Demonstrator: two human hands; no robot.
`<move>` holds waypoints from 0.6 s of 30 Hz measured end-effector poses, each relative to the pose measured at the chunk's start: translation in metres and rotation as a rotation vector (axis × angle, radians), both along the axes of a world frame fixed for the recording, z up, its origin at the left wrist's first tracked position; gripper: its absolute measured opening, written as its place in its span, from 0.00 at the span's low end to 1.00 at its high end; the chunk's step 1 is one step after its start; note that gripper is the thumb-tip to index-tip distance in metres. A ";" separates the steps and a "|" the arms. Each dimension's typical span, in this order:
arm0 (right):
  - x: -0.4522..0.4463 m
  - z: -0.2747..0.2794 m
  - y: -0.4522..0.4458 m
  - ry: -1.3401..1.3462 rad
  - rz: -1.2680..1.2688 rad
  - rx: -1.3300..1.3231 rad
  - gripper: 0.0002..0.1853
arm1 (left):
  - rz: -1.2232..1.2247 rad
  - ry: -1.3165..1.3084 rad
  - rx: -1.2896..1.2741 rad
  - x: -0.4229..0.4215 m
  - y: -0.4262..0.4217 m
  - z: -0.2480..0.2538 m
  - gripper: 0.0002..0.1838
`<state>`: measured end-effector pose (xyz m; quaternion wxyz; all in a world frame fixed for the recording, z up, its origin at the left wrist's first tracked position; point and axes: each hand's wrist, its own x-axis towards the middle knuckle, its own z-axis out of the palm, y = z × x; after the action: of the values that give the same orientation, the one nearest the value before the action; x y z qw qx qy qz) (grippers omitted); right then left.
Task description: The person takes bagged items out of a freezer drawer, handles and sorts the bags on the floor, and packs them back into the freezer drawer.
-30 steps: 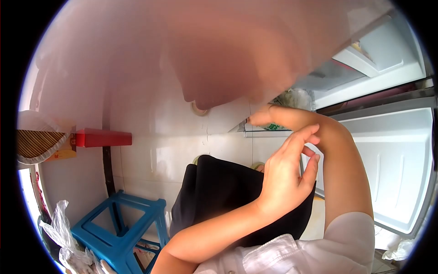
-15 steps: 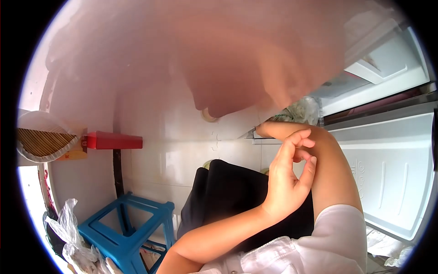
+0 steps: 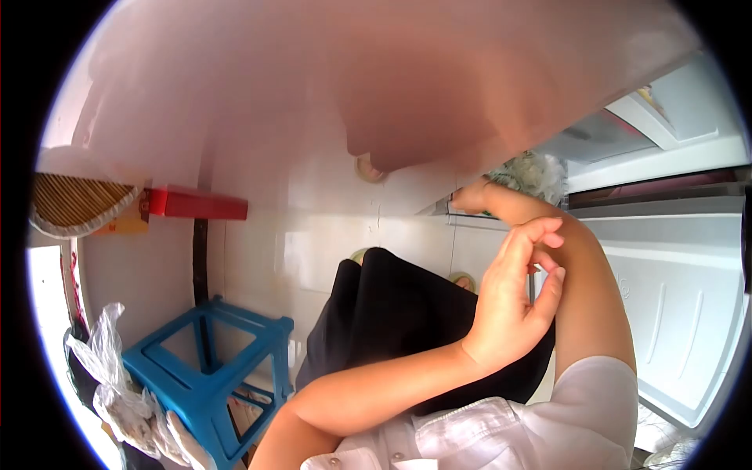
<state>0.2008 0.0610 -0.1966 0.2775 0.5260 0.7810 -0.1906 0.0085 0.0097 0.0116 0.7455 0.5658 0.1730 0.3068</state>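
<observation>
My left hand hangs in front of my right arm, above a black garment over my lap. Its fingers are loosely curled, with a gap between them and the thumb, and they hold nothing. My right arm stretches away toward an open refrigerator compartment. There my right hand is beside a clear plastic bag of pale green contents, perhaps vegetables. The edge of a glossy pinkish-grey panel close to the camera partly covers that hand, so its fingers do not show well.
White refrigerator parts stand on the right. A blue plastic stool is at the lower left, with clear plastic bags next to it. A red box and a woven bamboo item lie at the left, above a tiled floor.
The view has shifted, so the stool and red box sit higher. My left hand appears slightly farther right, still loosely curled. My right hand stays near the clear bag.
</observation>
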 end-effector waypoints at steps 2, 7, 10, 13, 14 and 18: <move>0.009 0.001 0.002 0.022 0.126 0.091 0.09 | 0.011 -0.004 0.014 -0.001 0.001 0.001 0.25; 0.019 0.014 -0.006 0.110 0.181 0.283 0.08 | -0.004 -0.007 0.017 -0.008 -0.005 -0.002 0.26; 0.019 0.036 -0.006 0.181 0.184 0.278 0.08 | -0.007 -0.015 0.015 -0.008 -0.010 -0.002 0.27; 0.017 0.040 -0.002 0.184 0.086 0.186 0.08 | -0.012 -0.022 0.010 -0.008 -0.011 -0.002 0.27; 0.014 0.038 -0.001 0.178 0.060 0.159 0.08 | -0.003 -0.028 0.003 -0.008 -0.013 -0.003 0.27; 0.006 0.021 -0.001 0.112 -0.029 0.124 0.08 | 0.001 -0.032 0.019 -0.009 -0.011 -0.002 0.26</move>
<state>0.2069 0.0598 -0.1756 0.1976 0.5420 0.7979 -0.1747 -0.0007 -0.0010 0.0100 0.7427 0.5677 0.1583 0.3179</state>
